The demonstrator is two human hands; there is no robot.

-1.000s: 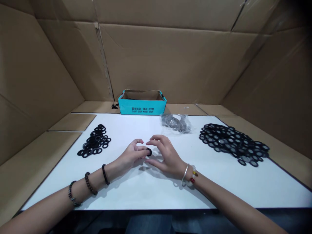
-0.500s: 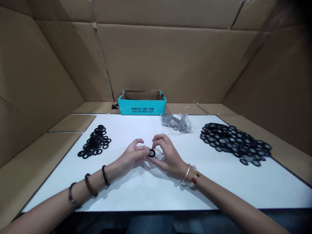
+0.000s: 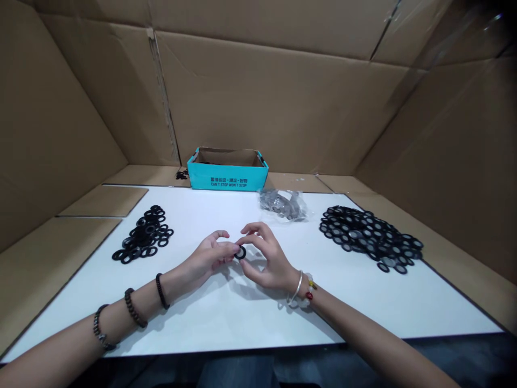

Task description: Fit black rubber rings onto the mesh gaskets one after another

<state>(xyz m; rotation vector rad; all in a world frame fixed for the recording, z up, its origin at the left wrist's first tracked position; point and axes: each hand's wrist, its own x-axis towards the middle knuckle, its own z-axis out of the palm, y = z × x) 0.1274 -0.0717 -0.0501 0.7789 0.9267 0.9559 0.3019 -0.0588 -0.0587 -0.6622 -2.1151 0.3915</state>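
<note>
Ring (image 3: 240, 252) sits between both hands, above the white surface (image 3: 226, 323). Left hand (image 3: 212, 253) pinches it in its fingertips. Right hand (image 3: 269, 260) curves in close with bent fingers; whether they touch the ring is hard to tell. A loose pinch could drop it, and it could roll into the right pile (image 3: 371, 237).

Soft light casts faint shadow under the right hand (image 3: 266, 258); edges bow.
</note>
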